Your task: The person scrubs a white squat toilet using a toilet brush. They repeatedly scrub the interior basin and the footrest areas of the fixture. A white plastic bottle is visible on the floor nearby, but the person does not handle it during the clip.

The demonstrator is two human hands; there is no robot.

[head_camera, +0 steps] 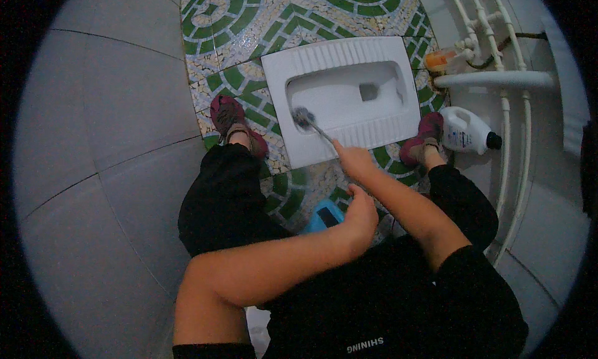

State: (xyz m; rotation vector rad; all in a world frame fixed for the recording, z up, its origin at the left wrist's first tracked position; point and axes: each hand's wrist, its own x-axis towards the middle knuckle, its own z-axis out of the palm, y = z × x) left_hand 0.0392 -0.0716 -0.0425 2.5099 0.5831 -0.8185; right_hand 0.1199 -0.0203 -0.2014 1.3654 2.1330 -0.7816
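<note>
My right hand (356,163) grips the handle of a toilet brush (321,133). The brush's grey, bristly head rests against the left inner end of a white ceramic squat toilet (348,146), near the rim. My left hand (362,214) is below and close to my right forearm, its fingers partly turned from view; nothing can be made out in it. Just left of that hand is a blue plastic object (322,214) with a dark slot, partly hidden by my left forearm. The toilet's ribbed foot rests and square drain opening are visible.
My feet stand on either side of the toilet on green-patterned tiles (233,81). At right are a white plastic jug (465,130) with a black cap, an orange container (438,60), white pipes (505,125) and a thick white horizontal pipe (495,80). Grey tiled wall (131,102) borders the left.
</note>
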